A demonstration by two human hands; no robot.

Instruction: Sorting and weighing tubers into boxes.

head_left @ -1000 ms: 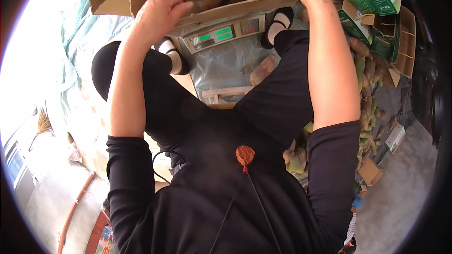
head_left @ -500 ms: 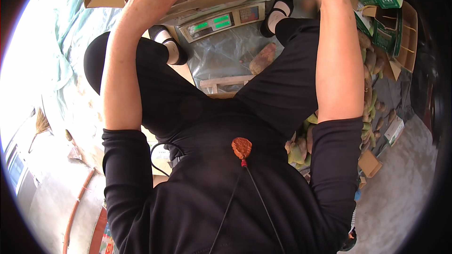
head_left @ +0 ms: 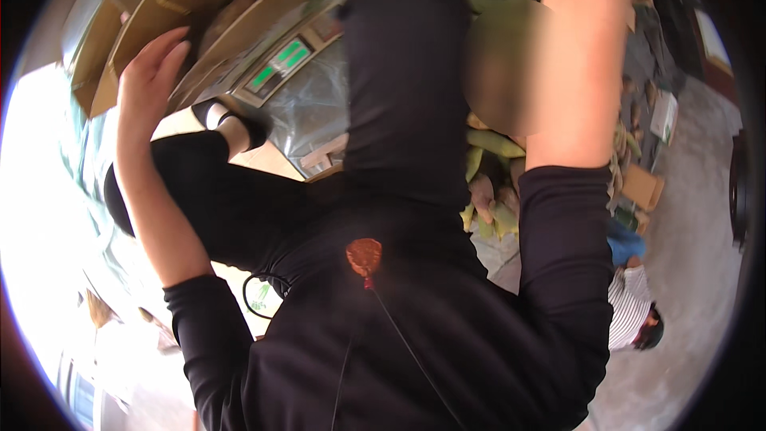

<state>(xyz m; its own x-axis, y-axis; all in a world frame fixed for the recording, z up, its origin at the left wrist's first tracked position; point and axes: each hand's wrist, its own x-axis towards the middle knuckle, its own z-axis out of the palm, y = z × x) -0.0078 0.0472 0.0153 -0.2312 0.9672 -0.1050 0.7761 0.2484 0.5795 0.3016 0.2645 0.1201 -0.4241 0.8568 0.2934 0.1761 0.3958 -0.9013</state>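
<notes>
My left hand [head_left: 152, 72] is at the near left corner of an open cardboard box [head_left: 263, 16], fingers stretched out and slightly curved, holding nothing I can see. Whether its fingertips touch the box wall I cannot tell. Inside the box, dim and blurred, lie brown, long vegetables [head_left: 227, 20] that look like tubers. The box sits over a scale [head_left: 279, 68] with a lit green display. My right forearm [head_left: 574, 80] reaches up past the top edge, smeared by motion, so my right hand is out of the picture.
To the right of my knee lies a pile of brown and yellow-green long vegetables [head_left: 495, 191]. Beyond it stand a small cardboard box [head_left: 641, 187] and another person in a striped top [head_left: 630, 307]. Clear plastic sheeting [head_left: 299, 124] covers the floor by the scale.
My view has swung to the right, and the box and scale now appear farther left and tilted. My right hand has left the picture; my right arm reaches over the vegetable pile.
</notes>
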